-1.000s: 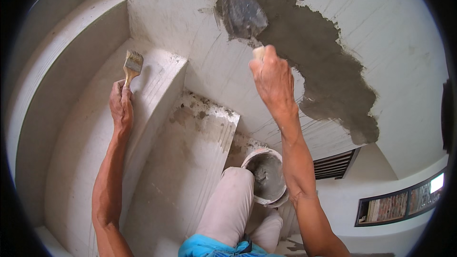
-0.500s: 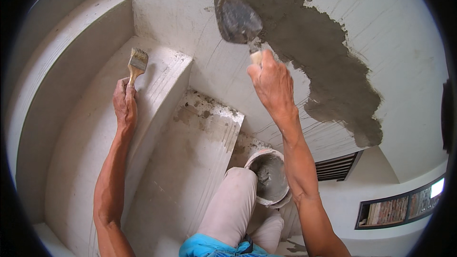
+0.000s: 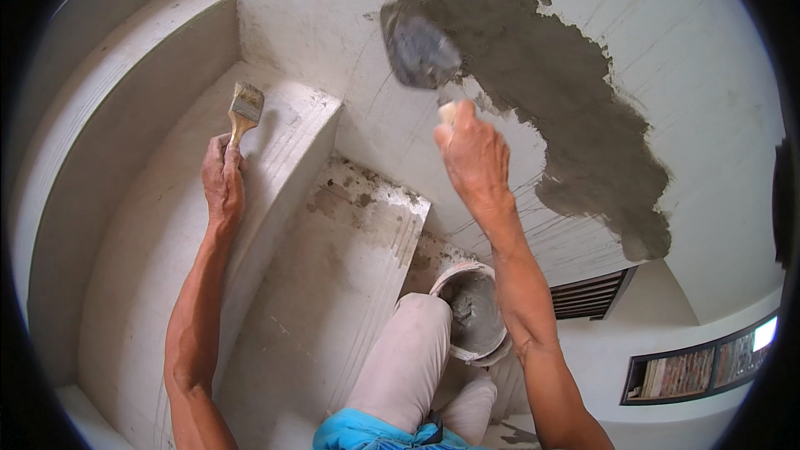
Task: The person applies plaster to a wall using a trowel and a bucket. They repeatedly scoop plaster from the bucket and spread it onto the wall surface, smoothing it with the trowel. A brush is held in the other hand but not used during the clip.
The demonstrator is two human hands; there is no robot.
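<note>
My right hand (image 3: 477, 157) is closed round the pale handle of a trowel (image 3: 422, 50). The trowel's rounded grey blade, slightly blurred, lies over the left edge of a dark patch of wet mortar (image 3: 550, 75) on the white wall (image 3: 367, 108). Whether the blade presses on the wall, I cannot tell. In my left hand (image 3: 223, 179) is a flat paintbrush (image 3: 246, 108) with a wooden handle, its bristles pointing up over a stair step. A bucket (image 3: 475, 317) holding grey mortar stands beside my knee, partly hidden by my right forearm.
Pale curved stair steps (image 3: 158, 42) rise on the left. A lower step (image 3: 325, 275) with mortar spots lies in front of my legs. At the right are a dark slatted opening (image 3: 592, 293) and a long dark-framed window (image 3: 700, 362).
The trowel and my right hand have shifted slightly downward along the wall, off the patch's upper left edge. My left hand still holds the paintbrush in nearly the same place.
</note>
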